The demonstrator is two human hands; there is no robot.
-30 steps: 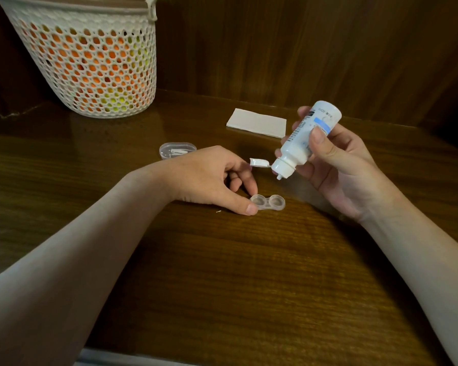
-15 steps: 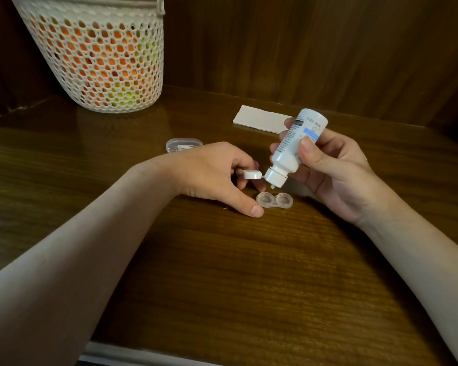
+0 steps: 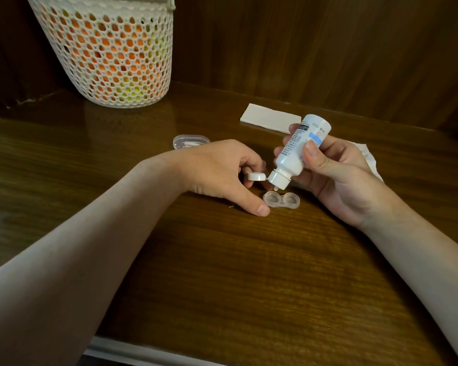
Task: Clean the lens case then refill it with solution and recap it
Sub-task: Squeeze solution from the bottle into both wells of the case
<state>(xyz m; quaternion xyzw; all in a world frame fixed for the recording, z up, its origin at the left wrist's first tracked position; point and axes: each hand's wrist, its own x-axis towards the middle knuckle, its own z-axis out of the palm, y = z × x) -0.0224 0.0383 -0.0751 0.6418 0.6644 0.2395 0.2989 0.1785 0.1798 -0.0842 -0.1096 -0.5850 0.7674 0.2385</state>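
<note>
1. The case [image 3: 282, 200] lies flat on the table [image 3: 222, 273], both of its clear wells uncapped and facing up.
2. The right hand [image 3: 336, 175] grasps the bottle [image 3: 299, 149], fingers and thumb wrapped round its body, and holds it tipped nozzle-down.
3. The nozzle hangs just above the left well of the case; whether it touches, or whether any liquid is in the wells, cannot be told.
4. The left hand [image 3: 222, 173] pinches a white cap [image 3: 256, 176] between its fingers, just left of the nozzle and above the case.
5. The thumb tip of that hand rests on the table, touching or just beside the left end of the case.
6. A clear lidded box [image 3: 191, 141] sits behind the left hand, farther from the case.
7. A folded tissue [image 3: 270, 118] lies behind the bottle, beyond the case.
8. A crumpled white piece [image 3: 368, 157] shows behind the right hand, to the right of the case.
9. A white mesh basket [image 3: 111, 48] stands far left and back of the case, with orange and yellow contents showing through.
</note>
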